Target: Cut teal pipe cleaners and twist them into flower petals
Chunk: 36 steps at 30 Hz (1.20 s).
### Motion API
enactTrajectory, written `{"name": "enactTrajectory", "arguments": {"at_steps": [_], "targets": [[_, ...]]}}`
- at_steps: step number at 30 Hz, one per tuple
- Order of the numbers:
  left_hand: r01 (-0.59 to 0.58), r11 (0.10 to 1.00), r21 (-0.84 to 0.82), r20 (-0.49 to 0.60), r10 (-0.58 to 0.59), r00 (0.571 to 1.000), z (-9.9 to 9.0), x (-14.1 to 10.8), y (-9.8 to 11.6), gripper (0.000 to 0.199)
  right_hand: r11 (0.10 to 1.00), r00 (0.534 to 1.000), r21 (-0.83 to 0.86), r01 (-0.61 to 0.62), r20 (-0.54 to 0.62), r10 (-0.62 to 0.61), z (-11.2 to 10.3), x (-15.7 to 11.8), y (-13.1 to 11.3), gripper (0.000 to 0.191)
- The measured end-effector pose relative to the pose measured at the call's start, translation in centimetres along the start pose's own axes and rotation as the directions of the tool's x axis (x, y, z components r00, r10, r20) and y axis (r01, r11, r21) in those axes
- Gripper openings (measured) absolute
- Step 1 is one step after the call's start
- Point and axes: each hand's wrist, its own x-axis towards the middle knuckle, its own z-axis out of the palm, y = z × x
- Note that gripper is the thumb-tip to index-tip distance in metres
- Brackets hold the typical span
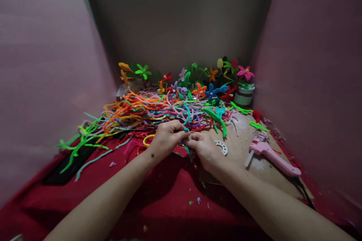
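My left hand (169, 138) and my right hand (204, 148) meet over the near edge of a heap of pipe cleaners. Between them is a teal pipe cleaner (187, 151), pinched by the fingers of both hands. One part of it rises above my left fingertips, and another hangs below them. Right behind my hands lies the heap of many-coloured pipe cleaners (135, 107). Close to my right hand, a white ring-shaped piece with holes (222, 147) rests on the board. Scissors with yellow and red handles (147, 140) lie left of my left hand, partly hidden.
A pink glue gun (271, 154) lies on a cardboard sheet (240, 128) at the right, its cord running to the front. Pipe-cleaner flowers (213, 92) and a pale jar (244, 95) stand at the back. A dark flat object (68, 167) is at the left. Red cloth (113, 192) covers the table.
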Motion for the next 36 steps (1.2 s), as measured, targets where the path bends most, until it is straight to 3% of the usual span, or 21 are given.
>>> {"name": "enactTrajectory", "arguments": {"at_steps": [2, 5, 7, 11, 18, 20, 23, 28, 30, 33, 36], "targets": [[0.163, 0.973, -0.166, 0.086, -0.150, 0.985, -0.2, 0.8, 0.4, 0.019, 1.000, 0.999, 0.009, -0.003, -0.037, 0.004, -0.1, 0.0, -0.9, 0.021], [0.197, 0.929, -0.313, 0.077, -0.182, 0.980, -0.2, 1.3, 0.3, 0.025, 1.000, 0.996, 0.013, 0.006, -0.084, -0.005, -0.5, 0.3, -1.8, 0.023], [0.201, 0.924, -0.326, 0.067, -0.190, 0.980, 0.0, 1.1, -0.3, 0.027, 0.999, 0.993, -0.025, 0.040, -0.113, -0.043, -0.9, 0.6, -1.8, 0.023], [0.230, 0.935, -0.270, 0.162, -0.191, 0.968, 0.5, 0.5, -1.8, 0.022, 0.989, 0.984, -0.100, 0.107, -0.132, -0.120, -1.7, 1.4, -0.9, 0.024], [0.228, 0.927, -0.297, 0.168, -0.184, 0.968, 0.7, 0.7, -2.6, 0.027, 0.988, 0.990, -0.111, 0.107, -0.077, -0.115, -2.1, 1.5, 0.4, 0.023], [0.201, 0.926, -0.319, 0.170, -0.153, 0.973, 0.8, 0.6, -2.4, 0.027, 0.986, 0.992, -0.126, 0.111, -0.049, -0.118, -1.9, 1.2, 0.4, 0.023], [0.073, 0.967, -0.243, 0.139, -0.040, 0.990, 1.1, 0.4, -2.1, 0.016, 0.980, 0.992, -0.159, 0.119, -0.028, -0.125, -1.5, 0.8, 0.3, 0.024], [-0.137, 0.987, 0.088, -0.031, 0.140, 0.990, 2.2, 0.1, -2.0, 0.025, 0.992, 0.997, -0.097, 0.076, 0.006, -0.076, -1.4, 0.8, 0.3, 0.019], [-0.156, 0.974, 0.163, -0.047, 0.166, 0.985, 2.3, 0.1, -2.0, 0.027, 0.996, 0.998, -0.064, 0.058, 0.023, -0.057, -1.4, 0.8, 0.4, 0.017], [0.029, 0.999, 0.016, -0.002, -0.029, 1.000, 1.7, 0.5, -1.9, 0.030, 0.998, 0.999, -0.045, 0.034, 0.008, -0.034, -1.4, 0.8, 0.5, 0.018], [0.227, 0.960, -0.163, 0.128, -0.208, 0.970, 0.7, 0.7, -1.6, 0.028, 1.000, 1.000, 0.008, 0.006, -0.028, -0.006, -1.4, 0.7, 0.5, 0.025]]}}
